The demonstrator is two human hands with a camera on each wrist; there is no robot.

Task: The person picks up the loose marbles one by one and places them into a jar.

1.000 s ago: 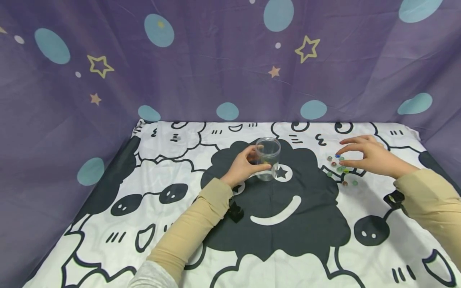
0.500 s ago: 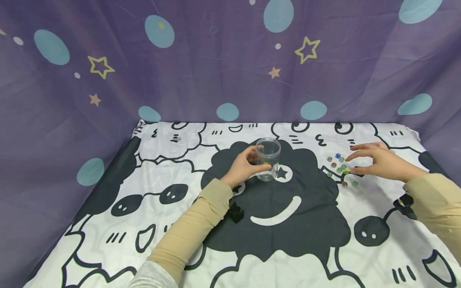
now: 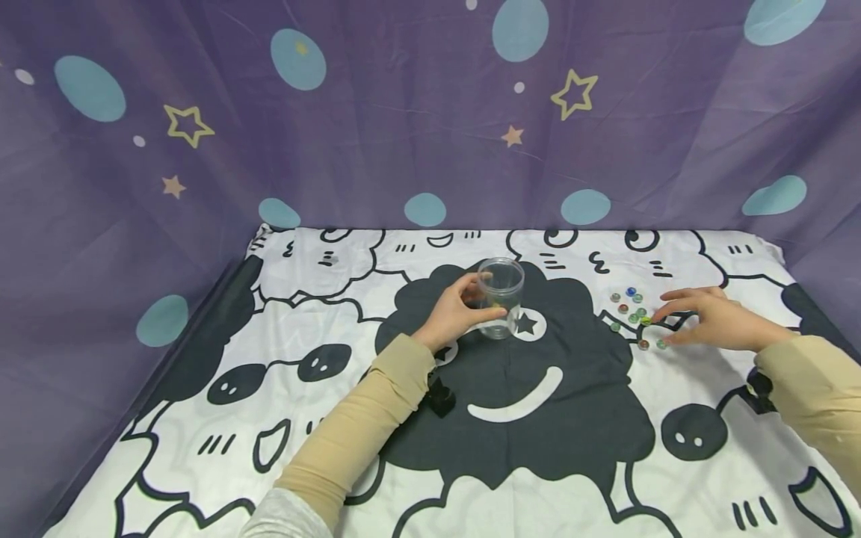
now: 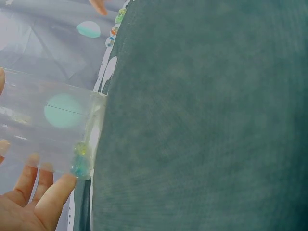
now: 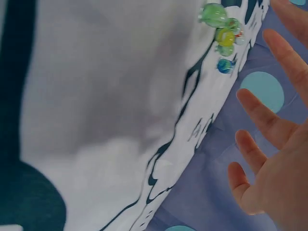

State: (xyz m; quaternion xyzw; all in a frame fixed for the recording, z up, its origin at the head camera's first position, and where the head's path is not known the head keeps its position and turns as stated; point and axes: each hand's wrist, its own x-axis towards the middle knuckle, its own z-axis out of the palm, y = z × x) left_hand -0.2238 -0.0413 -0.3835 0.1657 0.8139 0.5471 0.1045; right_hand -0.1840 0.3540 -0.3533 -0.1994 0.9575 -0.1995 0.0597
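Note:
A clear plastic cup (image 3: 501,280) stands upright on the dark printed cloud, gripped around its side by my left hand (image 3: 454,310). In the left wrist view a few marbles (image 4: 80,166), yellowish and teal, lie at the bottom of this cup. To the right, several loose glass marbles (image 3: 623,308) in green, blue, red-brown and yellow are scattered on the cloth. My right hand (image 3: 716,320) hovers at their right side, fingers extended and parted, its thumb tip right at a pale green marble (image 3: 662,344). Nothing shows between its fingers (image 5: 255,103) in the right wrist view.
A white cloth (image 3: 323,463) with black cartoon clouds and faces covers the table. Purple curtains (image 3: 403,134) with stars and blue ovals hang behind and at the sides. Black wrist devices (image 3: 440,396) sit below both sleeves.
My right hand has drawn back to the right from the blue marble, then come nearer me, down toward the pale green one. My left hand and the cup have stayed put.

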